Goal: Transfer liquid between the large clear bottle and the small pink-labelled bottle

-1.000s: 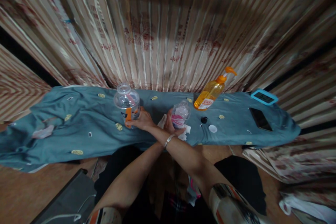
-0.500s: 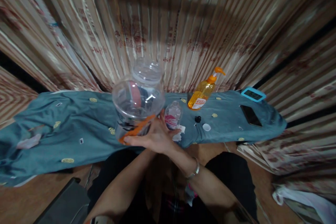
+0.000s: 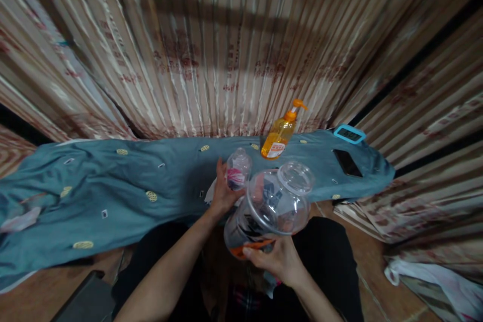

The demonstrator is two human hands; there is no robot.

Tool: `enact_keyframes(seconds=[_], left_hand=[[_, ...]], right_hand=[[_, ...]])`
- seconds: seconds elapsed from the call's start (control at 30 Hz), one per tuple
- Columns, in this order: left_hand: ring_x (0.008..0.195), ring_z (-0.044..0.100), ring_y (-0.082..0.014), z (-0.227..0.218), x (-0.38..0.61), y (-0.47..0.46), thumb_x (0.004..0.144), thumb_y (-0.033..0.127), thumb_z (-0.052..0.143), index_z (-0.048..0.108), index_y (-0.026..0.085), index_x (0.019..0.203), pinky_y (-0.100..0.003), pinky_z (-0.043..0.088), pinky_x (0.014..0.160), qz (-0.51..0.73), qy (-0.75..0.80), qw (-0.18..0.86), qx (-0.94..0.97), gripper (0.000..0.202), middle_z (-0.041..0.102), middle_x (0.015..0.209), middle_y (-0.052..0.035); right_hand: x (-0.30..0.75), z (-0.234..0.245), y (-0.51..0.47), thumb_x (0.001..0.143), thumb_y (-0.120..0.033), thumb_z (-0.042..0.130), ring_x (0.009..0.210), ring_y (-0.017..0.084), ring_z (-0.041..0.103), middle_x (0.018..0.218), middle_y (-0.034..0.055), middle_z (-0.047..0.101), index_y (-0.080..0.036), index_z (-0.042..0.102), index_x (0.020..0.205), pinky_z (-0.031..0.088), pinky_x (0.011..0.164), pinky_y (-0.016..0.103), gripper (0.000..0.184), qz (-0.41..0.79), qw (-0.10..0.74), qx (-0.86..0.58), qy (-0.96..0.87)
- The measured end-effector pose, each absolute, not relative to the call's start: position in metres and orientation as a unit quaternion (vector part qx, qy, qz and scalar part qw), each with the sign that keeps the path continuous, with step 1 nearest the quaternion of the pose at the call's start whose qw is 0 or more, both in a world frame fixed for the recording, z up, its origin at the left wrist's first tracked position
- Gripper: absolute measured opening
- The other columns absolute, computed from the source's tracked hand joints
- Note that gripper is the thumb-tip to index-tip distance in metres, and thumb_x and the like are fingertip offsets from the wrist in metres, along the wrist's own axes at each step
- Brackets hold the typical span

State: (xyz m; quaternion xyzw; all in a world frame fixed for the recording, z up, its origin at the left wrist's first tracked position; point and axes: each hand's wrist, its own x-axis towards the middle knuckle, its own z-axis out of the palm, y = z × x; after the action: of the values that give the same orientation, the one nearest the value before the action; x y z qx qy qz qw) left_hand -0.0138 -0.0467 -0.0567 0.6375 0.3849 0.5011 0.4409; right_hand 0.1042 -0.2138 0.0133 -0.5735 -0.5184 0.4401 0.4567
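Note:
My left hand (image 3: 223, 195) is closed around the lower part of a small clear plastic bottle (image 3: 238, 166) with a pink label, which stands upright at the middle of the cloth-covered surface. White tissue (image 3: 211, 191) shows beside that hand. To the right, my right hand (image 3: 278, 257) grips a large clear plastic jar (image 3: 281, 206) near its base, thumb over an orange band. The jar is tilted, with its round neck pointing up and away to the right. It hides part of the cloth behind it.
A pump bottle (image 3: 278, 137) of orange liquid stands behind the jar. Farther right are a blue-framed digital clock (image 3: 349, 134) and a black phone (image 3: 347, 162). Blue-green patterned cloth (image 3: 128, 176) covers the narrow surface, with pleated curtains (image 3: 211, 50) close behind.
The large jar has swung from left to right in my right hand, in front of the small objects there. My left hand now shows at the small bottle, and the view has shifted slightly.

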Motion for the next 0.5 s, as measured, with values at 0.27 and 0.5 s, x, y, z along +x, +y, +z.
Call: enact_keyframes(seconds=[0.27, 0.5], left_hand=[[0.174, 0.02, -0.0395, -0.027, -0.054, -0.051, 0.083, 0.077, 0.081, 0.022, 0.033, 0.172, -0.063, 0.014, 0.141, 0.582, 0.376, 0.358, 0.626, 0.116, 0.025, 0.184, -0.0176], [0.141, 0.064, -0.0419, 0.015, -0.046, -0.113, 0.082, 0.086, 0.075, 0.044, 0.025, 0.165, -0.059, 0.047, 0.125, 0.499, 0.194, 0.512, 0.671, 0.107, 0.065, 0.152, -0.0179]], right_hand=[[0.118, -0.02, -0.237, 0.073, -0.055, 0.082, 0.07, 0.026, 0.076, 0.079, 0.0084, 0.081, -0.02, 0.083, 0.079, 0.061, 0.067, 0.034, 0.035, 0.438, 0.442, -0.609, -0.492], [0.114, -0.039, -0.241, 0.069, -0.055, 0.085, 0.073, 0.025, 0.073, 0.082, 0.0077, 0.081, -0.02, 0.083, 0.085, 0.061, 0.07, 0.034, 0.038, 0.441, 0.451, -0.606, -0.485]])
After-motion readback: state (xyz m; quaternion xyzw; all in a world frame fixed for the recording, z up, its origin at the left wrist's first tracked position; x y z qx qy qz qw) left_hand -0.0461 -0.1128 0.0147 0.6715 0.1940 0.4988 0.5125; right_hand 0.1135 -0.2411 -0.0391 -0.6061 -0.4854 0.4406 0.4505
